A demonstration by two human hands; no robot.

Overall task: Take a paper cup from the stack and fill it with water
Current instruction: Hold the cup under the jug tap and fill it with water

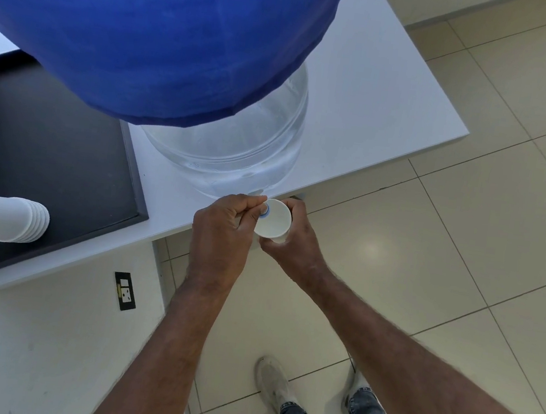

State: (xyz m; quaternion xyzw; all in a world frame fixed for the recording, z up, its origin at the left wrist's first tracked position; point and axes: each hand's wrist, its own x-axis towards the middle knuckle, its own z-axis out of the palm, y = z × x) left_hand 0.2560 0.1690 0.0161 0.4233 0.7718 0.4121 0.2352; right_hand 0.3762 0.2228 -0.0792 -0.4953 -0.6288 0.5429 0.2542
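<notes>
Cup (271, 221) held upright just off worktop (381, 99) front edge, mouth set under tap (265, 210) so water can be caught. Cup wrapped from right side and below by right hand (289, 243). Tap pinched by left hand (224, 231), fingers closed on it, presumably to open flow. Water level in cup cannot be told. Jug (236, 154) stood at front edge so tap overhangs it. Stack (5, 217) laid on tray (48, 151), near left front corner.
</notes>
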